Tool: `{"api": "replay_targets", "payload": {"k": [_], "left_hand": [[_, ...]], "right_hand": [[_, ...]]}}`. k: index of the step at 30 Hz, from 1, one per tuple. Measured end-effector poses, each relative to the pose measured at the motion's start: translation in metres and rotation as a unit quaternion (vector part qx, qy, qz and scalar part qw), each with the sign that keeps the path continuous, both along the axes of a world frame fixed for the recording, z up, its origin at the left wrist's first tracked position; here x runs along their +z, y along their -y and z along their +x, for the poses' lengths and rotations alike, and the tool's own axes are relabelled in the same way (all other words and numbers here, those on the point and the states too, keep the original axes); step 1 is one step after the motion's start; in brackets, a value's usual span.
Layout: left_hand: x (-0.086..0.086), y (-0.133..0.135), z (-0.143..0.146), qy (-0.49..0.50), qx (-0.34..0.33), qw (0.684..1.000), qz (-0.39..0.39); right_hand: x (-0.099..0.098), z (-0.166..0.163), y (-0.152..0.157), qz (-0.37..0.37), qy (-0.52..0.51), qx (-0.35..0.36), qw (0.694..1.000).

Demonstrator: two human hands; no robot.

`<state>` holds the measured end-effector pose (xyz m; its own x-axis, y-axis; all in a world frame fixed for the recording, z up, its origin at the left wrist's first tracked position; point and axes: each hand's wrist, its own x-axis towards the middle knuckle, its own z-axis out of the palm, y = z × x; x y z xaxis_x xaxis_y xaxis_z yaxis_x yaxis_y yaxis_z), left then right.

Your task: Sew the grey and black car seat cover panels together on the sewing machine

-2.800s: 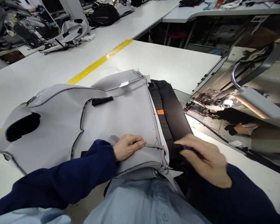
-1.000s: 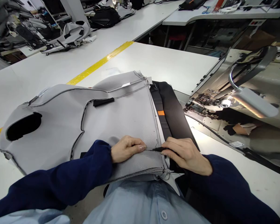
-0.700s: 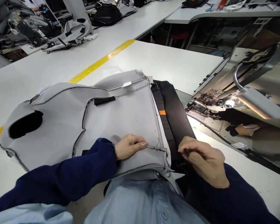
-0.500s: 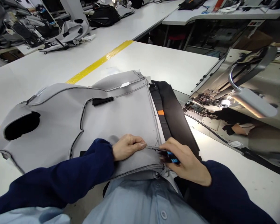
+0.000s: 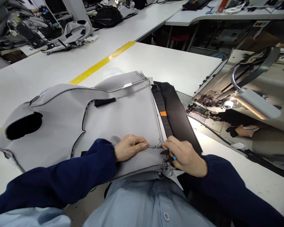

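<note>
A grey sewn cover (image 5: 125, 119), inside out with dark-stitched seams, lies across the table in front of me. With thumb and fingers, my left hand (image 5: 130, 147) pinches a raised seam of it near the front edge. My right hand (image 5: 186, 156) is closed around small thread snips (image 5: 167, 154) with dark blades and blue on the grip. The blades point left, just below the seam's right end, where the thumb and forefinger also touch the fabric. Loose threads (image 5: 168, 168) hang at the cover's front right corner. My palm hides most of the snips.
Under the cover's right side lies a black padded piece (image 5: 177, 113) with an orange tag. To the right stands a sewing machine (image 5: 210, 104) with a lit lamp (image 5: 259, 102). Yellow tape (image 5: 104, 63) crosses the white table (image 5: 180, 63). More grey covers (image 5: 73, 33) lie at the back left.
My right hand has shifted slightly up and left, and the snips, blurred before, now show clearly. My left hand keeps its pinch on the seam.
</note>
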<state>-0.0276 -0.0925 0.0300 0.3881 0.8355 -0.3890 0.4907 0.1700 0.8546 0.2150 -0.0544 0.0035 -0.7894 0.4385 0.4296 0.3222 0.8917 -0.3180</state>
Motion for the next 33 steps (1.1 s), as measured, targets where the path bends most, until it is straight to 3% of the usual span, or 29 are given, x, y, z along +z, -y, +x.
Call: {"api": "replay_targets", "payload": {"k": [5, 8, 11, 14, 21, 24, 27, 30, 33], "left_hand": [[-0.001, 0.0, 0.0, 0.004, 0.001, 1.0, -0.014], [-0.003, 0.0, -0.001, 0.013, 0.003, 0.999, -0.03], [-0.004, 0.0, -0.001, 0.014, 0.006, 0.999, -0.035], [-0.002, 0.0, 0.0, 0.01, 0.009, 1.0, -0.027], [-0.005, 0.0, 0.001, 0.009, 0.003, 1.0, -0.012], [-0.008, 0.0, 0.0, 0.01, 0.008, 1.0, -0.021], [-0.01, -0.001, -0.001, 0.007, 0.006, 1.0, -0.028], [-0.01, -0.001, -0.002, 0.007, 0.005, 1.0, -0.029], [-0.01, -0.001, -0.002, 0.009, 0.002, 0.999, -0.031]], "right_hand": [[-0.011, 0.012, -0.01, -0.154, -0.13, -0.139, 0.97], [-0.005, 0.02, -0.003, -0.189, -0.129, -0.093, 0.969], [0.006, 0.019, 0.009, -0.136, -0.062, -0.014, 0.989], [0.012, 0.01, 0.012, -0.041, -0.004, 0.001, 0.999], [0.003, -0.005, 0.002, 0.062, -0.053, 0.049, 0.995], [0.003, -0.005, 0.0, -0.082, -0.139, -0.027, 0.986], [0.008, 0.001, 0.0, -0.232, -0.183, -0.141, 0.945], [0.011, 0.011, 0.008, -0.249, -0.065, -0.131, 0.957], [0.011, 0.02, 0.022, -0.177, 0.048, -0.104, 0.977]]}}
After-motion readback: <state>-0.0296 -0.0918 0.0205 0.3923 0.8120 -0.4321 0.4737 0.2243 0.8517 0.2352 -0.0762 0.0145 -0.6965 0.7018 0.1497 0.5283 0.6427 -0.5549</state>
